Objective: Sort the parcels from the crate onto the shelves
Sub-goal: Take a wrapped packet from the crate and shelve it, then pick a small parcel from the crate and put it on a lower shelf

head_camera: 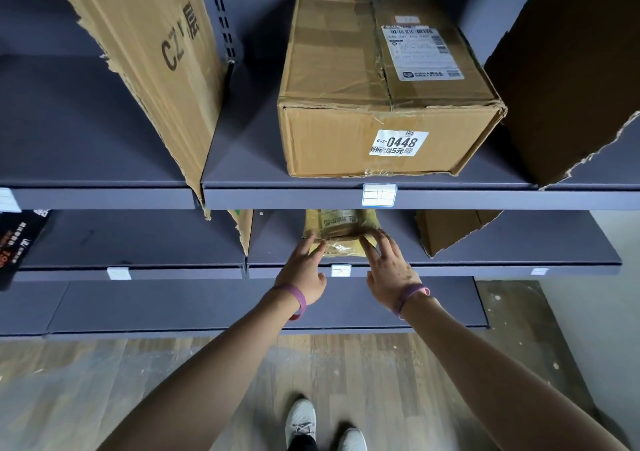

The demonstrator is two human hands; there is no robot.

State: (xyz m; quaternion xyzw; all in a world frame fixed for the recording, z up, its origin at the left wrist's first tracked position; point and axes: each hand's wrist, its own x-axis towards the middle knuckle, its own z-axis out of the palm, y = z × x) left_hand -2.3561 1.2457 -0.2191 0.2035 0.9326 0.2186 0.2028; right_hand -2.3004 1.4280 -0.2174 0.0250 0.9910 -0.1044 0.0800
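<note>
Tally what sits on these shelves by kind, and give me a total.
Brown parcels: 2, the large box and the small taped parcel touched by the left hand and the right hand.
Cardboard divider sheets: 4.
Black printed item: 1.
Total: 7.

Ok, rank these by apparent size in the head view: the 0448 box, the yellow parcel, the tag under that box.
1. 0448 box, by far.
2. Yellow parcel, partly hidden by the shelf above it.
3. Tag, smallest, though nearer the camera than the parcel.
</note>
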